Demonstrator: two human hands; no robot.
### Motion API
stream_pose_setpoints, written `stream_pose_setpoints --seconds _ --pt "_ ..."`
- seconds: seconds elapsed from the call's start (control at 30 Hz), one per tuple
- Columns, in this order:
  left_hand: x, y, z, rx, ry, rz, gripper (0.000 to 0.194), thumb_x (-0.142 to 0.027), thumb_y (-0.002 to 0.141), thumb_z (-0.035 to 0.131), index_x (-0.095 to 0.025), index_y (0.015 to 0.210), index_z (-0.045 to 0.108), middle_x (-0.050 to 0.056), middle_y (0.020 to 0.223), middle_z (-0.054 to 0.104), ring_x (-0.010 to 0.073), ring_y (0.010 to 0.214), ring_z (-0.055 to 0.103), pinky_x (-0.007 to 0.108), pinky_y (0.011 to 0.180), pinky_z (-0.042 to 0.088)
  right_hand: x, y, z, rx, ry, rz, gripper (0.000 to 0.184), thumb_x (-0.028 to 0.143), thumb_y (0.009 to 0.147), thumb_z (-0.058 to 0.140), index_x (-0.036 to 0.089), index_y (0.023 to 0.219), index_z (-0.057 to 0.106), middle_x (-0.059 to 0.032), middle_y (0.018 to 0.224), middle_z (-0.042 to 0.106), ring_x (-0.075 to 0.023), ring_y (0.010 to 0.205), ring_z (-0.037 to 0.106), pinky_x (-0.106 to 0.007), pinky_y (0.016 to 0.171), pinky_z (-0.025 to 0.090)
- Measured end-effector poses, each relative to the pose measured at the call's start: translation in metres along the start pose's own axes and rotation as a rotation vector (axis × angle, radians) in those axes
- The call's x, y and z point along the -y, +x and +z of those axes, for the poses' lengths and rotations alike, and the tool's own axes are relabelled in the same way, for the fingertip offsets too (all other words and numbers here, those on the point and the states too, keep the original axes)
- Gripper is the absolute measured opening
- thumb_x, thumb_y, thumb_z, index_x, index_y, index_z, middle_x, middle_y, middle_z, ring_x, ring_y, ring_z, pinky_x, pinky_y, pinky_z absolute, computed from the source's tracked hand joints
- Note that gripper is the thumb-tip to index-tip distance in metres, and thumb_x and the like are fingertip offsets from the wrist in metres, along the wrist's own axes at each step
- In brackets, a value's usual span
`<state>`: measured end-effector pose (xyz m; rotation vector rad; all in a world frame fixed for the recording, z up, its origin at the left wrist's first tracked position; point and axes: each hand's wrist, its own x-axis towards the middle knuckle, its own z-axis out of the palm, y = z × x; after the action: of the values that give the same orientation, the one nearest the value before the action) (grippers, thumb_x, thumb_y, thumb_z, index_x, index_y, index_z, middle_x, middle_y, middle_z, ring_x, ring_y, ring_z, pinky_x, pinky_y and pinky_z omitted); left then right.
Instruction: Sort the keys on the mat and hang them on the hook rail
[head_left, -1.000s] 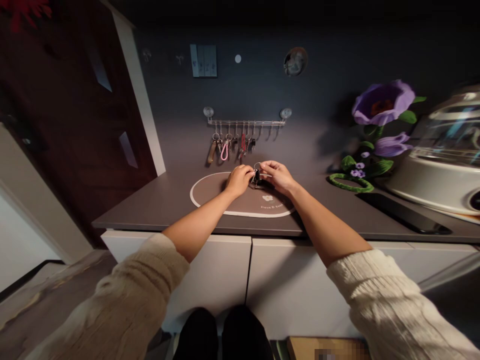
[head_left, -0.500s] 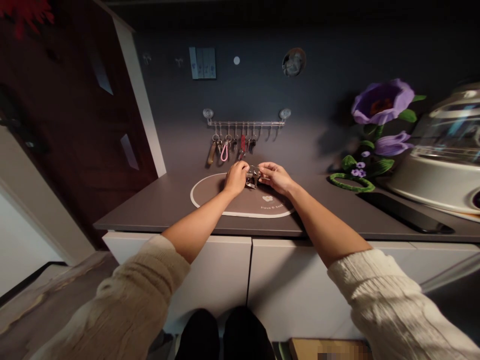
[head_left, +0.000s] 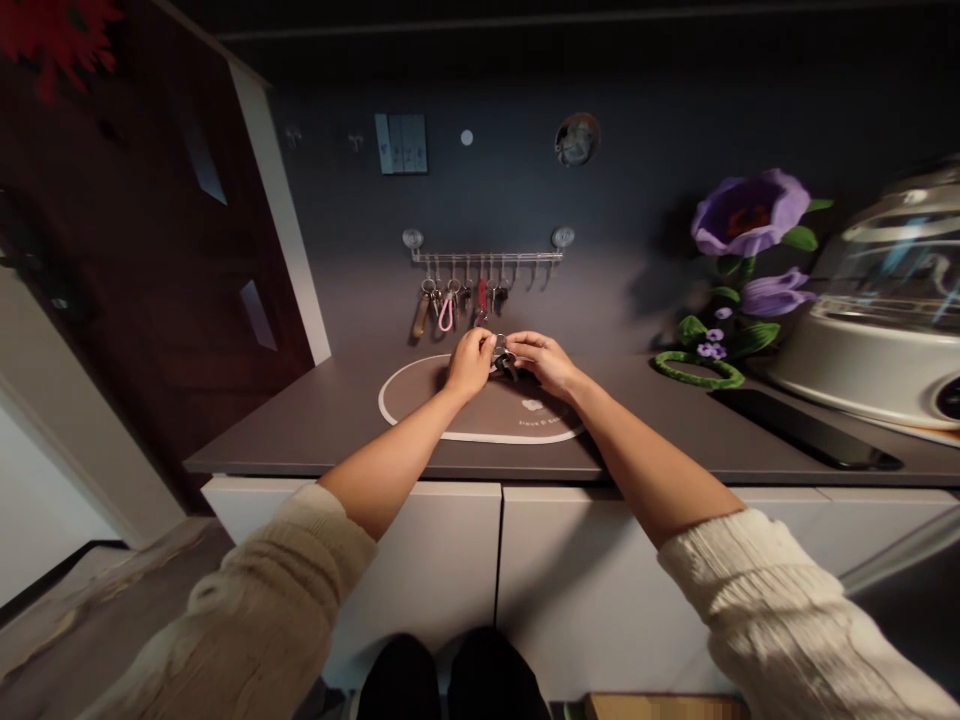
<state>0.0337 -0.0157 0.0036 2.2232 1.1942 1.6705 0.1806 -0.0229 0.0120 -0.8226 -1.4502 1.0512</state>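
Note:
Over a brown oval mat (head_left: 420,400) with a white rim, my two hands meet at a bunch of keys (head_left: 505,366) on a metal ring. My left hand (head_left: 472,362) is closed, with thumb and finger pinching the left side of the ring. From the other side my right hand (head_left: 546,362) has its fingers closed at the ring and the keys. The keys hang between the hands, dark and partly hidden by the fingers. Behind them, several key sets, one with a pink loop (head_left: 447,313) and one with a red tag (head_left: 482,296), hang from a clear hook rail (head_left: 487,257).
The mat lies on a dark countertop (head_left: 300,420) above white cabinet doors (head_left: 420,540). To the right are purple felt flowers (head_left: 751,215), a black phone-like slab (head_left: 806,430) and a cream appliance (head_left: 877,360) with a clear dome. A dark red door (head_left: 217,330) stands left.
The keys have shifted between my hands and now look darker and more bunched. My right hand has moved slightly closer to my left. The view has tilted up a little.

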Motion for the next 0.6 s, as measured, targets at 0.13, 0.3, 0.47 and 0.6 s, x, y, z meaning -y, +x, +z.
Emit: stream_pose_setpoints --seconds 0.13,0.3,0.47,0.6 --pt "-0.0015 -0.0002 0.0003 -0.021 -0.037 0.029 0.016 -0.024 0.085 0.041 -0.016 0.077 0.052 0.003 0.079 0.059 0.0132 0.078 0.052 0.024 0.074 0.039 -0.0002 -0.0006 0.0023 -0.013 -0.047 -0.062 0.028 0.036 0.057 0.071 0.016 0.075 0.060 0.0026 0.071 0.057 -0.0061 0.060 0.046 -0.021 0.059 0.038" --pt "-0.0016 0.0003 0.0010 -0.036 -0.059 0.054 0.016 -0.025 0.085 0.041 -0.016 0.077 0.053 0.003 0.079 0.059 0.0135 0.078 0.052 0.024 0.072 0.040 0.0014 -0.0009 0.0031 -0.027 -0.062 -0.098 0.032 0.039 0.055 0.071 0.016 0.072 0.058 0.0038 0.065 0.053 -0.0060 0.057 0.043 -0.022 0.058 0.035" --pt "0.0015 0.0007 0.0007 -0.072 -0.034 0.039 0.019 -0.027 0.086 0.038 -0.017 0.083 0.054 0.005 0.084 0.060 0.0143 0.083 0.053 0.025 0.076 0.040 0.0048 0.0001 0.0008 -0.078 -0.097 -0.144 0.034 0.042 0.056 0.070 0.015 0.073 0.057 0.0031 0.067 0.053 -0.0071 0.060 0.044 -0.022 0.060 0.035" --pt "0.0066 -0.0002 0.0022 -0.074 0.015 0.042 0.021 -0.027 0.087 0.036 -0.016 0.083 0.054 0.005 0.084 0.060 0.0150 0.083 0.053 0.026 0.076 0.040 0.0067 0.0045 -0.0059 -0.132 -0.121 -0.179 0.034 0.043 0.057 0.068 0.015 0.073 0.057 0.0027 0.068 0.053 -0.0071 0.061 0.043 -0.022 0.062 0.035"
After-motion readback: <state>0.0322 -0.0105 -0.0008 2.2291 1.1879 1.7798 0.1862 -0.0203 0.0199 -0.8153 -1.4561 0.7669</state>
